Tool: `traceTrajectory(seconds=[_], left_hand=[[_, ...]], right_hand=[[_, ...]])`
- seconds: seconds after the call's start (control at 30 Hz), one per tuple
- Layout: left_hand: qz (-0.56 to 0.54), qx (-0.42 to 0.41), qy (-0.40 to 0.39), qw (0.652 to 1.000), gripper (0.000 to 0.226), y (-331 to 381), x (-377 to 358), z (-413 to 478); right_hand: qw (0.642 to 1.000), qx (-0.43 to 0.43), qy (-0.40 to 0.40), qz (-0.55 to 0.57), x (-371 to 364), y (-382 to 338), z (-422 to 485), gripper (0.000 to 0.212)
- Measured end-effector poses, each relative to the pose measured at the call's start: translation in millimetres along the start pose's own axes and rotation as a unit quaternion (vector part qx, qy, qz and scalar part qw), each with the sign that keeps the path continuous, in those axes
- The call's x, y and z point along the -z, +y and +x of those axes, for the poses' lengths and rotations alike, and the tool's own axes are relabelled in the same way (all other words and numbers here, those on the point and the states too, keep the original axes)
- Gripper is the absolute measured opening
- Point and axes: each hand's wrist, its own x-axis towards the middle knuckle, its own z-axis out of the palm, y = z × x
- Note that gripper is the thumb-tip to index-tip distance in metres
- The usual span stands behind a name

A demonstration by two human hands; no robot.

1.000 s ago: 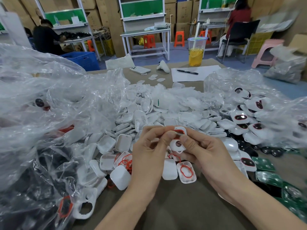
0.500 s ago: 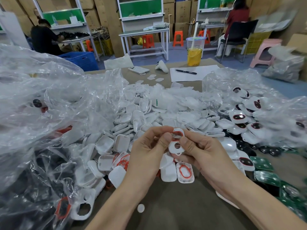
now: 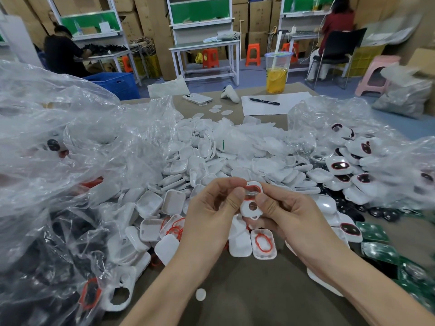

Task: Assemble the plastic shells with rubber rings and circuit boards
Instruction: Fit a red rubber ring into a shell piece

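Observation:
I hold a white plastic shell (image 3: 250, 208) with two holes above the table, between both hands. My left hand (image 3: 211, 210) pinches the shell's upper edge, where a red rubber ring (image 3: 254, 187) lies around the upper hole. My right hand (image 3: 287, 215) grips the shell from the right, thumb on its face. Beneath lie loose white shells (image 3: 237, 245), one with a red ring (image 3: 263, 242) in it. Green circuit boards (image 3: 372, 234) sit at the right.
A heap of white shells (image 3: 211, 165) fills the table's middle. Clear plastic bags (image 3: 58, 161) bulge at left and right (image 3: 376, 147). A small white disc (image 3: 200, 294) lies near me. Phone (image 3: 197, 98), pen (image 3: 264, 101) and drink cup (image 3: 276, 74) stand at the far edge.
A small white disc has dropped onto the table near me. Both hands stay on the shell, and the red ring now sits more fully around its upper hole.

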Motion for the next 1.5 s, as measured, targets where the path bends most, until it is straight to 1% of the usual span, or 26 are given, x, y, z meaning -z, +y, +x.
traceTrajectory(seconds=[0.1, 0.23, 0.47, 0.73, 1.03, 1.27, 1.5], left_hand=[[0.0, 0.003, 0.001, 1.0, 0.009, 0.5, 0.2, 0.2], [0.01, 0.0, 0.01, 1.0, 0.02, -0.7, 0.0, 0.2], [0.054, -0.041, 0.024, 0.997, 0.029, -1.3, -2.9, -1.5], [0.089, -0.069, 0.013, 0.994, 0.019, -4.1, -3.1, -5.2], [0.099, -0.083, 0.008, 0.992, 0.02, -3.7, -4.5, -6.2], [0.095, -0.077, 0.002, 0.992, 0.016, 0.0, -4.8, -6.8], [0.089, -0.078, -0.008, 0.993, 0.018, 1.4, -0.8, -5.1]], right_hand=[[1.0, 0.009, 0.001, -0.015, -0.7, -1.5, -0.6, 0.025], [0.999, 0.017, -0.002, -0.039, -0.6, -2.5, -1.1, 0.024], [0.998, 0.016, -0.006, -0.062, -1.4, -3.2, -0.9, 0.022], [0.997, 0.011, -0.002, -0.082, -0.3, -4.6, -1.3, 0.023], [0.998, 0.025, -0.01, -0.065, -0.5, -8.5, -1.9, 0.022], [0.995, 0.053, -0.019, -0.083, -0.5, -11.0, -4.7, 0.023], [0.991, 0.065, -0.034, -0.11, -1.7, -11.6, -6.7, 0.023]])
